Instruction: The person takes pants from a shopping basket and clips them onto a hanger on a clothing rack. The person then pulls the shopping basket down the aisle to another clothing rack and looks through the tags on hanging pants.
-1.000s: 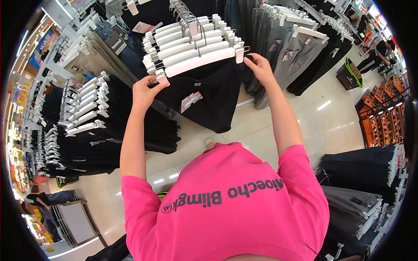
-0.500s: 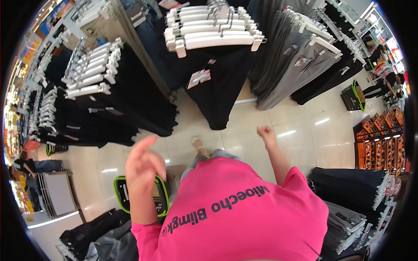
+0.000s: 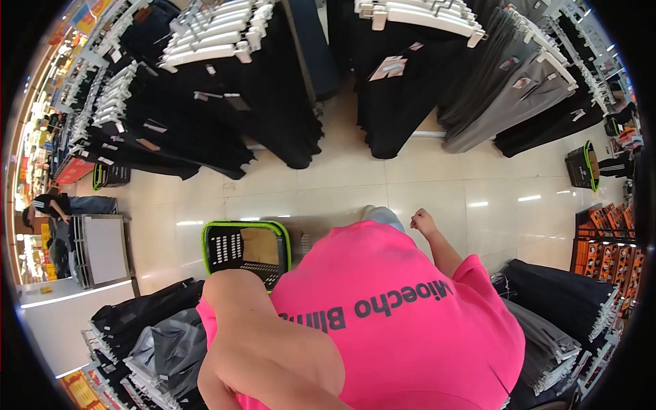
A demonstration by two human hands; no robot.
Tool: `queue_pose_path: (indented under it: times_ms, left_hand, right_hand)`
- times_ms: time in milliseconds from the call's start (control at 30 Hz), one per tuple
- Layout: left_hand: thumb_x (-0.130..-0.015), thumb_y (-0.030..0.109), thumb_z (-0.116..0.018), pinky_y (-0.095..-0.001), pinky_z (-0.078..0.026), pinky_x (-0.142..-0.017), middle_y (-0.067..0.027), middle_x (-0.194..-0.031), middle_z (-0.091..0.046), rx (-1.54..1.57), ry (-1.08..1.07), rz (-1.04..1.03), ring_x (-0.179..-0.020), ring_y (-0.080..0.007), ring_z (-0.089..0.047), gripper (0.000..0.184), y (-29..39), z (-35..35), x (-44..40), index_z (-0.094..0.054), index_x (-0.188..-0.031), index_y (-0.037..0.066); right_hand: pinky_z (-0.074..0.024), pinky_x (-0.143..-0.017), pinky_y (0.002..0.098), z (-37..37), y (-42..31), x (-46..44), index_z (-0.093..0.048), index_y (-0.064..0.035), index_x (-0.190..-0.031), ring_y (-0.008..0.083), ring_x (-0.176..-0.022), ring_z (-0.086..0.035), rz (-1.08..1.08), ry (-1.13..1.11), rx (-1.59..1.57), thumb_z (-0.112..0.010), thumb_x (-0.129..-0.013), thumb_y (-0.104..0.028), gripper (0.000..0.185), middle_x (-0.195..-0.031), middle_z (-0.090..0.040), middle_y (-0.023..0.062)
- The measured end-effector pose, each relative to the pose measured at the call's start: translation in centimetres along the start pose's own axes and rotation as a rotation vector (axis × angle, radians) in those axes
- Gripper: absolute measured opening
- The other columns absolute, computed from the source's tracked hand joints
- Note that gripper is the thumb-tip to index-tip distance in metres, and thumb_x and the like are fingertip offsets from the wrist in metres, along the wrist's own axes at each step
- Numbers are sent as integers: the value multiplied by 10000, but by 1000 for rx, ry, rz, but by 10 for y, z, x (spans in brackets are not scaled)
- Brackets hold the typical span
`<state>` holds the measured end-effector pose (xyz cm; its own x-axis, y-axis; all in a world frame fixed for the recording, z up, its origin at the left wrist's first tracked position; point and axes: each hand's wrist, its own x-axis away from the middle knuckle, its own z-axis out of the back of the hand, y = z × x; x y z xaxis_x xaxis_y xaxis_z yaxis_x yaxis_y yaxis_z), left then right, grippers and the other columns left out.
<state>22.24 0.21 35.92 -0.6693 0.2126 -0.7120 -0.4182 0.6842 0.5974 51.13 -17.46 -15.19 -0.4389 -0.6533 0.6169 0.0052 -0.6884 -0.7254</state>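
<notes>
My right hand (image 3: 423, 223) is out over the floor to the right of my pink shirt (image 3: 403, 314), its fingers curled closed and nothing visible in them. My left arm (image 3: 266, 342) is bent up close to the camera at the lower left, with the hand itself out of sight. Just beyond this arm a black basket with a green rim (image 3: 288, 249) stands on the floor, a brown item inside. Black trousers with a tag (image 3: 396, 102) hang from white hangers (image 3: 429, 19) ahead, touched by neither hand.
More black trousers (image 3: 260, 96) hang at the left and grey ones (image 3: 495, 89) at the right. Another basket (image 3: 579, 167) is on the floor at far right, near an orange-and-black display (image 3: 605, 256). A person (image 3: 53, 205) bends by a table at far left. Clothes racks stand behind on both sides.
Both hands let go of the hanger at the front trousers and came back toward my body. My left arm then rose close to the camera. The view swung, bringing the basket into sight.
</notes>
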Motion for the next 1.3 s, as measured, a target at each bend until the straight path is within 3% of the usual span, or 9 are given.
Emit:
queue_pose_path:
  times_ms: [100, 200, 267, 367, 700, 967, 1100, 1167, 1300]
  left_hand:
    - [-803, 39, -491, -291, -264, -398, -160, -684, -537, 37, 83, 34, -449, -198, -425, 140, 8, -28, 23, -483, -666, 10]
    - [-778, 171, -627, -239, -414, -453, -64, -693, -608, 86, 170, 30, -539, -150, -570, 480, 1, -51, 42, -508, -1082, -181]
    - [-776, 165, -626, -238, -402, -447, -55, -686, -601, -30, 158, -454, -524, -141, -555, 453, -18, -56, 40, -530, -1061, -173]
    - [-780, 157, -624, -245, -395, -437, -54, -680, -596, 80, 84, -7, -512, -147, -546, 427, 13, -75, 73, -537, -1046, -165]
    - [-820, 120, -566, -248, -302, -366, -60, -586, -557, -204, 73, -92, -411, -115, -478, 326, 20, -84, 69, -556, -1036, -124]
    - [-738, -82, -511, -232, -271, -393, -199, -697, -569, -148, -317, 27, -463, -181, -464, 203, 32, -68, 53, -426, -638, 74]
    - [-745, -62, -519, -238, -284, -394, -187, -703, -576, -154, -271, 2, -480, -187, -484, 154, 33, -70, 40, -480, -666, 65]
    - [-834, 199, -549, -283, -441, -522, -178, -830, -609, -461, -141, 90, -650, -208, -603, 493, 35, -76, 23, -443, -1184, -132]
    - [-758, 123, -603, -261, -407, -481, -118, -764, -599, -576, -15, 205, -567, -161, -550, 306, 21, -50, 40, -491, -979, -56]
  right_hand:
    - [-496, -553, 313, -34, 14, 20, -465, 14, -815, 220, -595, -614, -22, -21, 66, -507, -758, -100, 134, -661, -601, 144]
    - [-497, -576, 331, -74, 32, 45, -486, 17, -817, 235, -619, -618, -39, -64, 198, -510, -745, -109, 147, -686, -610, 160]
    - [-496, -597, 346, -100, 35, 65, -500, 18, -817, 252, -640, -621, -67, -70, 215, -519, -734, -122, 163, -704, -616, 173]
    - [-475, -689, 380, -128, 45, 89, -554, 1, -790, 318, -769, -614, 42, 46, 444, -563, -681, -197, 227, -768, -619, 203]
    - [-493, -628, 356, -152, 76, 133, -576, 18, -774, 275, -654, -628, -103, 23, 337, -566, -659, -165, 216, -723, -624, 190]
    - [-484, -680, 360, -147, 84, 159, -615, 16, -809, 288, -754, -622, -191, 39, 350, -595, -627, -218, 297, -765, -639, 187]
    - [-489, -660, 351, -134, 88, 153, -613, 25, -792, 267, -707, -628, -213, -89, 402, -596, -636, -204, 278, -764, -642, 183]
    - [-491, -647, 345, -126, 85, 146, -611, 30, -787, 258, -691, -629, -210, -116, 414, -597, -640, -195, 270, -764, -642, 183]
    - [-498, -609, 329, -108, 73, 124, -604, 23, -771, 218, -671, -633, -152, -97, 364, -611, -667, -186, 234, -729, -638, 146]
